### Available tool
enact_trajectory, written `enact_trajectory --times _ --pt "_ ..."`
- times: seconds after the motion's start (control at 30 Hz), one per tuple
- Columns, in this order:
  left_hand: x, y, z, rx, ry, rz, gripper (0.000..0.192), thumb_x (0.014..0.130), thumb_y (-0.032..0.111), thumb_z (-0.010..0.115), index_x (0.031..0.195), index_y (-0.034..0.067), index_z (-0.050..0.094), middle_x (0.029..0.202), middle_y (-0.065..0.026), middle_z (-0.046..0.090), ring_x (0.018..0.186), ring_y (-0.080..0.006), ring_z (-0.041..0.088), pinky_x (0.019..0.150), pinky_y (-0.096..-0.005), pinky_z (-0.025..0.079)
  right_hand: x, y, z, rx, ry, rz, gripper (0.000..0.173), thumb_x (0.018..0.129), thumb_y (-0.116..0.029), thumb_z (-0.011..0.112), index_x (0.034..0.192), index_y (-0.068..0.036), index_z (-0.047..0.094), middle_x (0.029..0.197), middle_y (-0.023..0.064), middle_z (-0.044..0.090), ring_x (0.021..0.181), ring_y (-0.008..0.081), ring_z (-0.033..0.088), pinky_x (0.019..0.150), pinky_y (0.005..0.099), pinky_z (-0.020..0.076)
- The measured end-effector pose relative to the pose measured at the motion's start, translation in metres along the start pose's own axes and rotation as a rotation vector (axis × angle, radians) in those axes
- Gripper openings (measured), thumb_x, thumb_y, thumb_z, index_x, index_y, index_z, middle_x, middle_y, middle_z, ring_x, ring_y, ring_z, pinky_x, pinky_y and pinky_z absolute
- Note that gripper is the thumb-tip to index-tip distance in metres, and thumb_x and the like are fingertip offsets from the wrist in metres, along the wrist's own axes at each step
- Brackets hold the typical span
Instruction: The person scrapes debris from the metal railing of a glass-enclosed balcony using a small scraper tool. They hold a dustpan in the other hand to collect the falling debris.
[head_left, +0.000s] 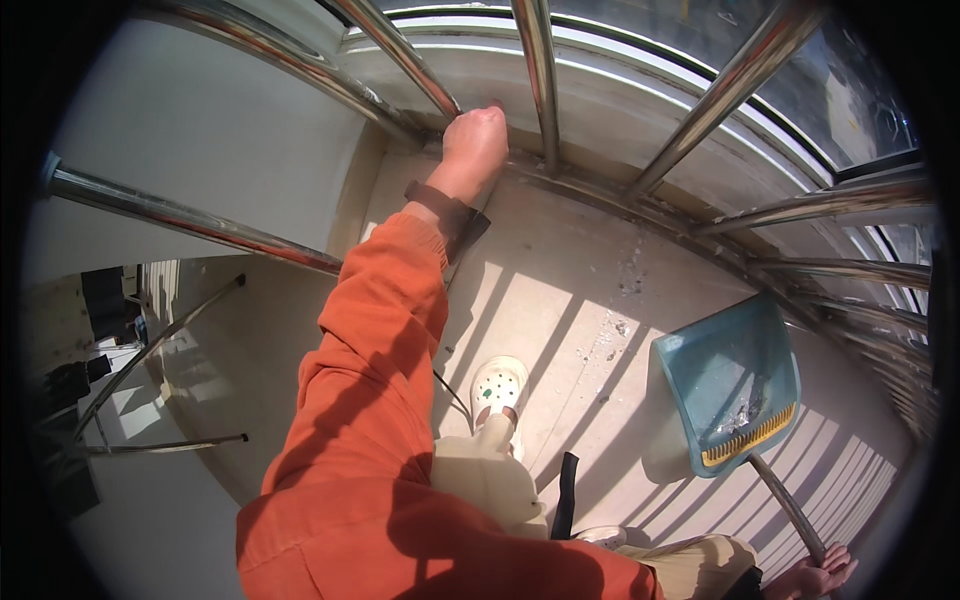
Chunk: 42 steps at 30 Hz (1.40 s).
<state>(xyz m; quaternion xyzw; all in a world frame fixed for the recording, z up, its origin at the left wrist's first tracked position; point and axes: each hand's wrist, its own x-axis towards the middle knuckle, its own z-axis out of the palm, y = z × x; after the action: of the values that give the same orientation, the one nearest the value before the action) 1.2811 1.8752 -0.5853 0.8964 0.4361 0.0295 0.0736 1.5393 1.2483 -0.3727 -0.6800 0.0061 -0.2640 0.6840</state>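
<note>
My left hand (476, 142), below an orange sleeve and a dark wristband, is curled into a fist at the lower part of a metal railing bar (416, 64). Its fingers are hidden, so whether it grips the bar or something else cannot be told. At the lower right, my right hand (821, 574) is around the metal handle (787, 502) of a blue-green dustpan (675, 375). Shiny debris (742, 416) lies in the pan beside its yellow comb teeth (750, 435). More loose bits (619, 328) are scattered on the floor (559, 232) between the pan and the railing.
Upright metal bars (536, 75) run along the window (660, 45). A horizontal metal tube (187, 217) crosses at left, before a pale panel (225, 127). Thin metal legs (161, 341) stand beyond it. One clog-shod foot (499, 386) is on the floor, near a black rod-like piece (565, 495).
</note>
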Motion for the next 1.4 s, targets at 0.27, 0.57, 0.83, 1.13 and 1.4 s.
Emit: enact_trajectory --times 0.27,0.57,0.83,1.13,1.4 --pt "-0.001 -0.005 0.002 -0.139 0.018 -0.035 0.023 0.087 0.022 0.058 0.095 0.0 0.06 0.087 -0.0235 0.066 0.083 -0.0433 0.062 0.073 -0.0501 0.049 -0.003 -0.004 0.008 -0.031 -0.074 0.006 0.028 0.094 -0.018 0.044 0.068 -0.014 0.037 0.056 -0.002 0.026 0.052 0.0105 0.027 0.05 0.0248 0.0263" --pt "-0.004 -0.002 -0.023 -0.14 -0.024 -0.028 0.025 0.089 0.023 0.056 0.093 -0.001 0.056 0.086 -0.0234 0.065 0.084 -0.0436 0.06 0.072 -0.05 0.048 -0.006 -0.005 0.009 -0.064 -0.091 -0.038 0.032 0.097 -0.014 0.042 0.066 -0.009 0.043 0.056 -0.0021 0.022 0.054 0.0104 0.023 0.054 0.0235 0.0241" --pt "-0.026 0.001 -0.025 -0.116 -0.071 -0.082 0.027 0.089 0.025 0.058 0.097 0.0 0.054 0.086 -0.0227 0.065 0.085 -0.043 0.06 0.072 -0.0502 0.047 -0.007 -0.007 0.01 0.018 -0.133 0.036 0.04 0.098 -0.014 0.04 0.059 -0.014 0.032 0.055 -0.0016 0.022 0.053 0.011 0.023 0.053 0.0254 0.0242" --pt "-0.008 0.001 -0.011 -0.069 -0.029 -0.071 0.025 0.087 0.024 0.06 0.095 0.001 0.058 0.087 -0.0213 0.066 0.086 -0.0401 0.063 0.075 -0.0482 0.05 -0.011 -0.01 0.015 -0.042 -0.083 0.016 0.04 0.098 -0.014 0.039 0.059 -0.014 0.03 0.055 -0.0014 0.021 0.053 0.011 0.022 0.053 0.0252 0.0236" --pt "-0.006 -0.005 -0.038 -0.175 -0.064 -0.043 0.026 0.087 0.028 0.056 0.094 0.003 0.059 0.086 -0.0209 0.066 0.085 -0.041 0.061 0.074 -0.0482 0.048 -0.013 -0.01 0.016 -0.071 -0.096 -0.017 0.04 0.098 -0.014 0.04 0.06 -0.014 0.031 0.055 -0.0016 0.021 0.053 0.0107 0.022 0.053 0.0247 0.0237"
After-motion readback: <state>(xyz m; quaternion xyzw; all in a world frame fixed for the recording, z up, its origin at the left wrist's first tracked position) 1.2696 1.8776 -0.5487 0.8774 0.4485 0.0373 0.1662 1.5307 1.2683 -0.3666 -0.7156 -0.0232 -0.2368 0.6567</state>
